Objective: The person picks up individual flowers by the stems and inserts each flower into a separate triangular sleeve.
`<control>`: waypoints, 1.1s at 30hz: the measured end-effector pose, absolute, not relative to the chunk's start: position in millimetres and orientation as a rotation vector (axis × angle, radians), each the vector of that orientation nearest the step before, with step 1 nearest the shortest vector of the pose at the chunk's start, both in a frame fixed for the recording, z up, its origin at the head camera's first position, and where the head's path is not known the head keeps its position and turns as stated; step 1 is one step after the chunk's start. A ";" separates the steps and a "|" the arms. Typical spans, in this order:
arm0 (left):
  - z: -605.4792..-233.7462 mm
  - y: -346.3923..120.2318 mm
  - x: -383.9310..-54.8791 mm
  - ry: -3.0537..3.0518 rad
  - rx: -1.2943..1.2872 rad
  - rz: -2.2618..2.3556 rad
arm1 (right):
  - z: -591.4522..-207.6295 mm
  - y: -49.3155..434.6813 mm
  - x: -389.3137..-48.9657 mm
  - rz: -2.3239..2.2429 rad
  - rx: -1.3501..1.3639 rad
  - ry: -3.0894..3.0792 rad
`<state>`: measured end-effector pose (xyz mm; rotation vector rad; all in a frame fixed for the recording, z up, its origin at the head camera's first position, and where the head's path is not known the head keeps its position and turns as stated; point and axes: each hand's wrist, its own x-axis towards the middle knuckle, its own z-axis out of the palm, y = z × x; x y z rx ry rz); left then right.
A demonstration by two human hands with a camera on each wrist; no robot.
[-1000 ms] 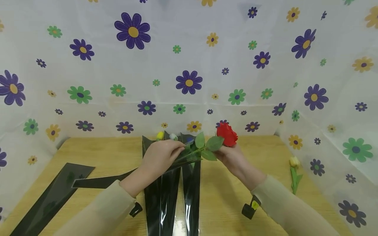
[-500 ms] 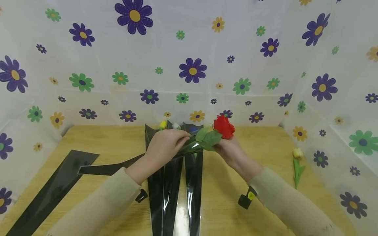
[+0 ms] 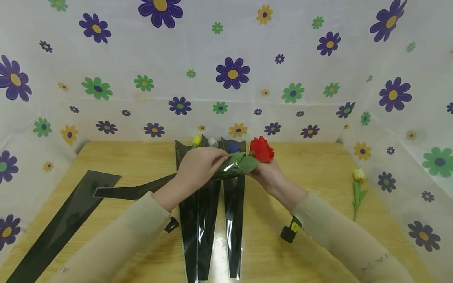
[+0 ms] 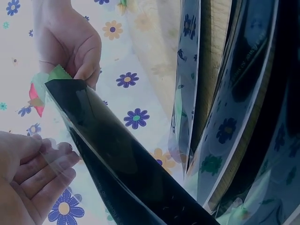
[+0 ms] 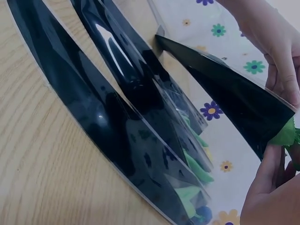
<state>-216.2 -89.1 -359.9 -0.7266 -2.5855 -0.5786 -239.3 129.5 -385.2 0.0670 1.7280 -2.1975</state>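
A red artificial rose [image 3: 262, 149] lies sideways in the head view, its stem inside a black flower sleeve [image 3: 141, 190] with a clear front. Green leaves [image 3: 247, 163] show at the sleeve's mouth. My left hand [image 3: 199, 167] pinches the clear film edge of that sleeve, and the film stretches from its fingertips [image 4: 68, 159] in the left wrist view. My right hand [image 3: 271, 177] grips the rose just below its bloom, close to the mouth. In the right wrist view the sleeve [image 5: 229, 89] narrows away from both hands, and the bloom is out of sight.
Beneath the hands lie several filled sleeves [image 3: 235, 220], with yellow, white and blue blooms at their far ends. A flat black sleeve [image 3: 67, 220] rests at the left of the wooden table [image 3: 283, 259]. A pale yellow tulip [image 3: 358, 192] lies at the right.
The rose has moved left, its stem and leaves sliding deeper into the sleeve. My right hand came closer to the left one. The head view has tilted down.
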 end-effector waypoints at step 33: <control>-365.5 -85.1 -220.5 -2.647 -0.726 -0.529 | -400.8 116.7 -243.8 -2.225 0.135 1.715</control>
